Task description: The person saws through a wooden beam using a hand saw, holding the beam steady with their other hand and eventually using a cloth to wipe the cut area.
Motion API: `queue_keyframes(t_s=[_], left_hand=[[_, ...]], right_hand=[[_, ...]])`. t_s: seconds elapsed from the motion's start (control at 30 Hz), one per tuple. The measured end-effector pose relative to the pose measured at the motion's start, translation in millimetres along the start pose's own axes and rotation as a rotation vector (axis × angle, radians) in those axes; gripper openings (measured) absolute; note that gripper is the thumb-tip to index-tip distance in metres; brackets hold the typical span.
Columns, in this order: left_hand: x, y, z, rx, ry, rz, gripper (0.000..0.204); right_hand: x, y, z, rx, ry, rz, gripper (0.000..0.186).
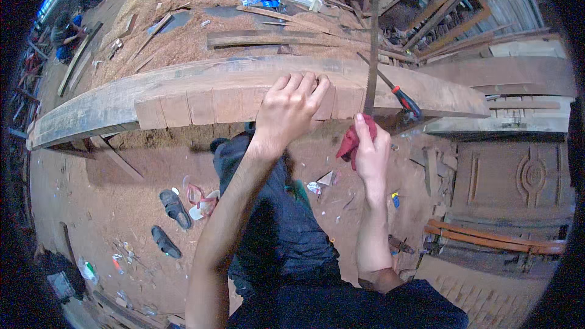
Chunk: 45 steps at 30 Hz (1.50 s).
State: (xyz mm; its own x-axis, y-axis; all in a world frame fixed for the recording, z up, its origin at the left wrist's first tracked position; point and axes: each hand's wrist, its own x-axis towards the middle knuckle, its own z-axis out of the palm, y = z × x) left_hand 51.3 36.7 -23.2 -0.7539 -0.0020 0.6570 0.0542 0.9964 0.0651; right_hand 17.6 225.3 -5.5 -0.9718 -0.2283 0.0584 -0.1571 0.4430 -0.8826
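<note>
the long saw blade (372, 55) stands across the pale wooden block (234, 105) near its right end, its toothed length reaching away from you; you cannot tell how deep it sits in the wood. your right hand (373, 152) is closed on a bunched red cloth (348, 144) at the near end of the blade, thumb laid along the top, fingers wrapped; the cloth and hand hide whatever grip lies beneath. your left hand (292, 105) rests on the block just left of the blade, fingers bent close together, knuckles up; their tips are hidden, so you cannot tell how tightly they press.

the block, marked with several cross lines on its near face, lies along the front of a long timber beam (91, 102). a screwdriver (407, 101) with a red and black handle lies aslant on the beam, just right of the blade. beyond it, loose boards (268, 39) lie in sawdust (189, 0). below the beam, dark sandals (175, 208) and red-strapped slippers (203, 201) sit on the brown floor (140, 186), to the left of your dark trousers (274, 225). a carved wooden panel (487, 173) lies at the right.

your left forearm slants up and rightward, wrist bent over the block; your right forearm rises nearly straight, wrist below the beam's near edge
</note>
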Motion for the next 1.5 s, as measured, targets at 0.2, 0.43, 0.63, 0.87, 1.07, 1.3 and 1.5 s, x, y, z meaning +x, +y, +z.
queue_keyframes(t_s=[0.2, 0.43, 0.63, 0.87, 1.07, 1.3, 1.5], left_hand=[[-1.8, 0.5, 3.7, 0.018, 0.012, 0.008, 0.042], [-2.3, 0.9, 0.3, 0.01, -0.007, 0.011, 0.043], [-1.2, 0.5, 1.0, 0.001, 0.003, 0.001, 0.041], [1.5, 0.4, -0.2, -0.037, -0.025, -0.016, 0.043], [30.9, -19.9, 0.0, -0.075, -0.187, -0.117, 0.064], [57.5, -34.8, -2.6, -0.144, -0.274, -0.165, 0.081], [48.3, -29.4, 6.4, -0.139, -0.234, -0.143, 0.078]], right_hand=[[3.1, 4.6, -1.8, -0.02, -0.02, 0.017, 0.046], [2.6, 1.7, -1.6, -0.104, -0.012, 0.016, 0.045], [1.9, 0.7, 1.4, -0.103, -0.006, -0.003, 0.046], [0.7, -16.3, -1.1, -0.118, -0.079, 0.108, 0.047], [-20.0, -2.1, -2.2, -0.238, -0.135, 0.099, 0.048], [-56.0, 21.3, -20.8, -0.145, -0.183, 0.26, 0.047], [-62.7, 26.2, -19.7, -0.136, -0.089, 0.084, 0.044]])
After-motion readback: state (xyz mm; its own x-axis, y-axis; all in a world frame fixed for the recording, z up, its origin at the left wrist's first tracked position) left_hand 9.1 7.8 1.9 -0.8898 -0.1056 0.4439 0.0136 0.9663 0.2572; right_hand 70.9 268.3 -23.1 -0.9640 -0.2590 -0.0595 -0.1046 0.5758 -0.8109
